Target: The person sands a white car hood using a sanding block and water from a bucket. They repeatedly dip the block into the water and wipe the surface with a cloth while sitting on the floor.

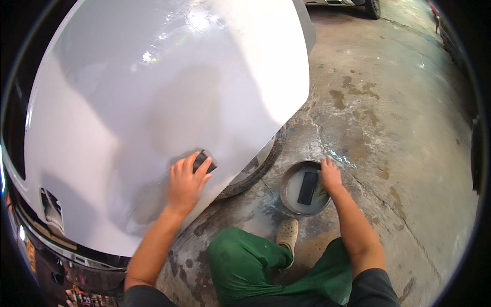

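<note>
My left hand (185, 181) is closed round a small black sanding block (204, 161) and presses it against the white car panel (92, 153). A wet, greyish smear surrounds the block on the panel. My right hand (330, 175) is at the right rim of a round dark basin (283, 190) on the floor, its fingers curled at the edge. Cloudy water fills the basin. A long black rectangular block (308, 188) lies in it. Something yellowish-green in the water beside my right hand is too unclear to name.
A car wheel (271, 158) shows under the panel's edge, left of the basin. My shoe (287, 233) stands just in front of the basin. The concrete floor (409, 128) has wet patches. Another vehicle's tyre (373, 8) is at the far end.
</note>
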Demonstrator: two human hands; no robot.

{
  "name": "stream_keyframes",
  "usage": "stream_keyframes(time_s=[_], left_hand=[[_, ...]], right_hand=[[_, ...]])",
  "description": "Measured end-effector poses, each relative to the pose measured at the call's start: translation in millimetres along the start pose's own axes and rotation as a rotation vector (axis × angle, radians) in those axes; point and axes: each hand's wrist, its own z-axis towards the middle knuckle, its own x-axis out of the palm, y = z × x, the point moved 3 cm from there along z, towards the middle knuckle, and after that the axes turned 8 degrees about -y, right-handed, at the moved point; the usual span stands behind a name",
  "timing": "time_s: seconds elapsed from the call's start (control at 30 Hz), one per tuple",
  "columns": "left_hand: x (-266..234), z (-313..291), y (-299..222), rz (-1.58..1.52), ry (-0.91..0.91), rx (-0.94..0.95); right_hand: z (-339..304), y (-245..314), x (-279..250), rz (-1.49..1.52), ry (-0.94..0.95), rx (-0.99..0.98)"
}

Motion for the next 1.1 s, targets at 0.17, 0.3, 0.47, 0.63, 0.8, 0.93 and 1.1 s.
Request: stream_keyframes(time_s=[0.17, 0.3, 0.47, 0.63, 0.8, 0.93, 1.1], left_hand=[[94, 44, -66, -0.92, -0.037, -0.71], [159, 64, -129, -1.561, 0.106, -1.088], [173, 74, -190, -1.775, 0.337, -0.982], [178, 84, -207, -1.834, 0.406, -0.96], [176, 86, -193, -1.761, 0.445, -1.009], [184, 77, -190, -1.706, 0.586, -1.104], [171, 75, -186, -1.633, 0.519, -0.956]], right_hand=[[-8, 89, -55, 0.529, 0.062, -0.013], [-36, 109, -79, 1.356, 0.489, 0.398], [-45, 81, -106, 1.662, 0.52, 0.571], [-45, 60, -111, 1.54, 0.463, 0.609], [-38, 33, -123, 1.728, 0.323, 0.795], [-31, 34, -126, 1.822, 0.262, 0.773], [-28, 42, -125, 1.784, 0.281, 0.704]])
